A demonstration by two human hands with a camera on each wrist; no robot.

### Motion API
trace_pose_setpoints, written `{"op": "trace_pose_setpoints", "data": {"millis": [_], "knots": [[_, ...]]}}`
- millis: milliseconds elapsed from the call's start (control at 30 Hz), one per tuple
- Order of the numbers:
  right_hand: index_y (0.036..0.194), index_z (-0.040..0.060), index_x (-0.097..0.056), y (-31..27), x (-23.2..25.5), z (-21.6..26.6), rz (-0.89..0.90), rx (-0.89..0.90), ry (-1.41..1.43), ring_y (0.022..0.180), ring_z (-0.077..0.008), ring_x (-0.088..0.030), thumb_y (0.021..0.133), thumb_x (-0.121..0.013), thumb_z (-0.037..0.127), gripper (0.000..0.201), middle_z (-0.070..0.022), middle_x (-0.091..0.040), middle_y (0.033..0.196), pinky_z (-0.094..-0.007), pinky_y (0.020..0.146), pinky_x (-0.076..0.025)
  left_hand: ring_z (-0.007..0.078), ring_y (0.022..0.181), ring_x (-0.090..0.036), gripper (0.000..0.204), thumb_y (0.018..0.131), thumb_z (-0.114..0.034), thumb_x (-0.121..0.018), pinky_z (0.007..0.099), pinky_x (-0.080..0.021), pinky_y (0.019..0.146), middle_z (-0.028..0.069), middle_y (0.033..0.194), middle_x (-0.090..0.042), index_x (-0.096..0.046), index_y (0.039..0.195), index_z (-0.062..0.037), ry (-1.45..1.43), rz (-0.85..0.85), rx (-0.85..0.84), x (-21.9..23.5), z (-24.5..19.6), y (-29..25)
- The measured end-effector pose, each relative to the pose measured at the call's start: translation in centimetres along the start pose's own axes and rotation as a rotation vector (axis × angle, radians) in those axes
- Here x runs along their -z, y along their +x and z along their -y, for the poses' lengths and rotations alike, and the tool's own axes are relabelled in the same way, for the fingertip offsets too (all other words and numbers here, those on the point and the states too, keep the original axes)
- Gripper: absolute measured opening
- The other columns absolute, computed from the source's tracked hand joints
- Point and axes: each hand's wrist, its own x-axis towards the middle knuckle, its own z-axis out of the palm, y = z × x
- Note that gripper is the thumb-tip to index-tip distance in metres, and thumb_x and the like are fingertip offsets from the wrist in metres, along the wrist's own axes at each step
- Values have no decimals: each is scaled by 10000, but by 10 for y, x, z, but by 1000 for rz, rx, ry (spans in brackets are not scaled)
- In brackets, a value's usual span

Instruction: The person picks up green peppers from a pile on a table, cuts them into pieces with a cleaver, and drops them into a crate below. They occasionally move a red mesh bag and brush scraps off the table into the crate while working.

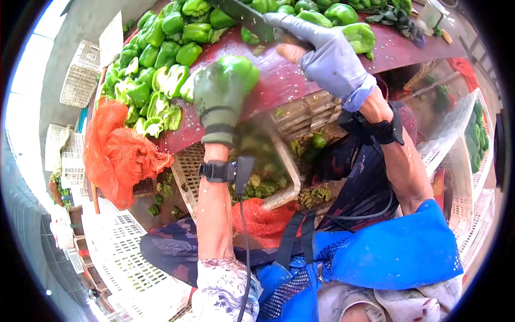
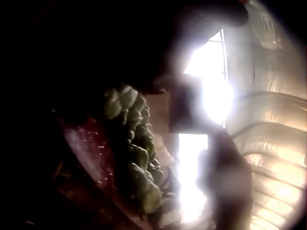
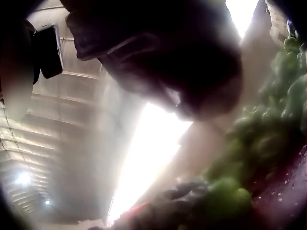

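Observation:
My left hand [image 1: 219,99], in a dark green glove, grips a green bell pepper [image 1: 241,71] over the red tabletop [image 1: 279,70]. The pepper's rounded side shows past the fingers. Up and to the right, my right hand [image 1: 332,59] wears a pale lilac glove with the thumb bare. It holds a knife [image 1: 241,16] whose wide, speckled blade points to the upper left, apart from the pepper. Cut-open pepper halves [image 1: 170,80] and whole peppers lie left of my left hand. In the right wrist view my right hand [image 3: 168,57] is a dark shape that hides the knife.
Whole peppers [image 1: 198,33] are heaped along the table's far side. An orange mesh sack [image 1: 115,150] hangs at the left edge. Below the table edge stands a plastic crate [image 1: 292,188] with pepper scraps. White crates [image 1: 123,247] stand at lower left, others at right.

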Motion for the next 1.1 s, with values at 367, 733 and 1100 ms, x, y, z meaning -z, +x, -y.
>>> {"op": "trace_pose_setpoints", "data": {"millis": [367,733,1100], "knots": [[1356,37,-563,-51,-9,33,72,-184,-87,980,-170,-663,910,-671,63,460,-192,-691,1173,-318,870,-523,183,474,-589,177,912,-171,-553,329,-478,418,100,714,-638,-601,895,-2,-345,40,471,-32,2,-1],[1164,10,-617,-45,-46,-9,332,-262,-444,633,-304,-634,953,-554,166,270,-164,-668,758,-409,576,-497,187,493,-598,245,952,-262,-576,324,-515,426,80,709,-623,-599,930,-18,-406,119,508,-49,25,-3],[1367,68,-553,-67,-1,30,-26,-340,-480,959,-350,-704,890,-623,67,482,-298,-664,1045,-366,832,-540,244,869,-657,512,954,-498,-571,386,-584,614,92,1100,-640,-538,1257,-86,-780,119,663,-51,16,-14]]}}
